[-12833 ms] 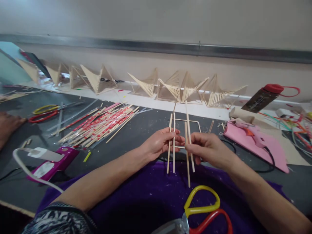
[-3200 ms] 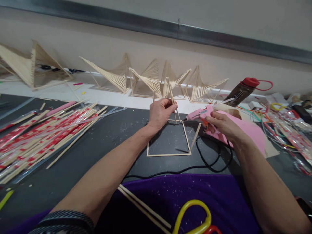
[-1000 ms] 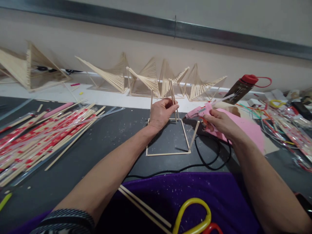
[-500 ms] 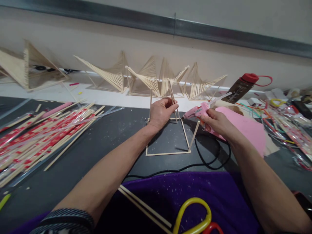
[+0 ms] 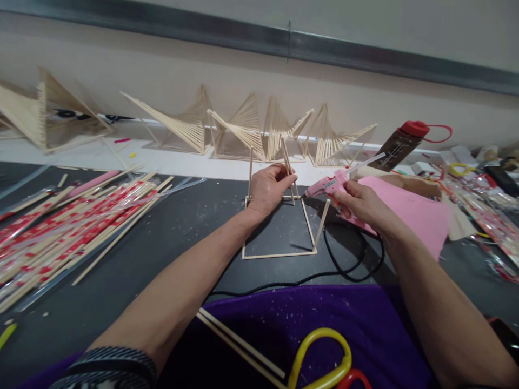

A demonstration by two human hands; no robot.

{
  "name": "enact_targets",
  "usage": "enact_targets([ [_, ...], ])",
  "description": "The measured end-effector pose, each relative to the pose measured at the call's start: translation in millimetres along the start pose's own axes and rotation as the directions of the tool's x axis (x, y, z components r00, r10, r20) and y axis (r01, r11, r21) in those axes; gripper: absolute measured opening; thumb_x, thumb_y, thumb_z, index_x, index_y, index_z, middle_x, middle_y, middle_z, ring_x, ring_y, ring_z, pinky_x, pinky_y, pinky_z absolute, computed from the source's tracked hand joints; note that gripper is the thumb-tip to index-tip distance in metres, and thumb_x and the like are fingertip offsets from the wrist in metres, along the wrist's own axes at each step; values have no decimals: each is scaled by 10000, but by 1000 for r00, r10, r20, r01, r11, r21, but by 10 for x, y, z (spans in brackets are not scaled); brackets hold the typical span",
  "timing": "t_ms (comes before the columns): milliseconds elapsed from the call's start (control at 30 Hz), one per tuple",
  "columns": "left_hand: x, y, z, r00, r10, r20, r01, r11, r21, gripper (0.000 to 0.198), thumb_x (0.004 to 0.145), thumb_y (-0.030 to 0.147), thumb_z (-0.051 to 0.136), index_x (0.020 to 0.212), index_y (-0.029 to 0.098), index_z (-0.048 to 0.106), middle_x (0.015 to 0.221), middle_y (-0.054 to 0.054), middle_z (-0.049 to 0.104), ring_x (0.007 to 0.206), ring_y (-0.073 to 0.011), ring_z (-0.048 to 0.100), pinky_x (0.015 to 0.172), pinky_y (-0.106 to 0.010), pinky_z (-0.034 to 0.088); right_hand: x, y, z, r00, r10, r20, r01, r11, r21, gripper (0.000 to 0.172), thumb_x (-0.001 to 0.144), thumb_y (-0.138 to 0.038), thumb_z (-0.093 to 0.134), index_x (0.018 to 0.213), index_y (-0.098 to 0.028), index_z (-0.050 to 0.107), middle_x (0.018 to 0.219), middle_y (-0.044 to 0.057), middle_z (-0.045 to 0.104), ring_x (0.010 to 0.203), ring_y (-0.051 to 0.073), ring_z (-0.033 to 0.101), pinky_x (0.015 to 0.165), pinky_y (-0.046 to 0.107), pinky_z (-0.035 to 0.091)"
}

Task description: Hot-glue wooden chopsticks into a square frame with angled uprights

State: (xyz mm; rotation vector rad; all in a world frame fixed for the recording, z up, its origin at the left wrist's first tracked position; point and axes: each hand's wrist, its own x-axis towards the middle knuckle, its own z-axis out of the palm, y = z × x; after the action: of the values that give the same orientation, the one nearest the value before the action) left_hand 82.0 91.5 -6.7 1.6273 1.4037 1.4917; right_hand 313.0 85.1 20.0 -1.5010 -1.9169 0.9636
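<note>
A square frame of thin wooden sticks lies on the dark table, with short sticks rising from its corners. My left hand is closed in a pinch on upright sticks at the frame's far right corner. My right hand grips a pink hot glue gun. The gun's nozzle points left at the foot of the sticks my left hand holds. Its black cord loops across the table toward me.
A pile of chopsticks in red and white wrappers fills the left. Finished stick sculptures line the white ledge behind. A pink sheet, a red-capped bottle and clutter sit at right. Two loose sticks and yellow-handled scissors lie on purple cloth near me.
Earlier I held loose sticks in both hands above the cloth. Over the last second my hands have barely moved; the glue gun has edged slightly left toward the held sticks.
</note>
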Motion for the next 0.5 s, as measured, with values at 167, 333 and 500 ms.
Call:
enact_targets([
  [167,-12,14,9,1000,7,4,-7,1000,-17,198,714,312,648,817,154,709,724,-25,669,676,-143,605,662,-271,495,27,39,-10,1000,12,5,-11,999,-46,359,846,-537,525,755,-190,516,572,-4,557,477,108,493,458,240,359],
  [333,-7,15,8,1000,6,16,-5,999,-32,190,715,301,647,814,150,708,730,-31,673,675,-143,605,663,-272,496,32,44,-5,1000,10,9,-10,1000,-29,340,849,-519,530,763,-191,515,609,6,580,481,105,499,457,239,370],
  [500,-3,7,6,1000,14,16,-14,1000,-19,186,719,299,647,814,153,711,736,-33,678,678,-141,606,660,-270,494,0,-3,-6,1000,6,10,-6,1000,10,313,851,-492,542,770,-192,514,654,7,595,481,94,497,445,232,365],
])
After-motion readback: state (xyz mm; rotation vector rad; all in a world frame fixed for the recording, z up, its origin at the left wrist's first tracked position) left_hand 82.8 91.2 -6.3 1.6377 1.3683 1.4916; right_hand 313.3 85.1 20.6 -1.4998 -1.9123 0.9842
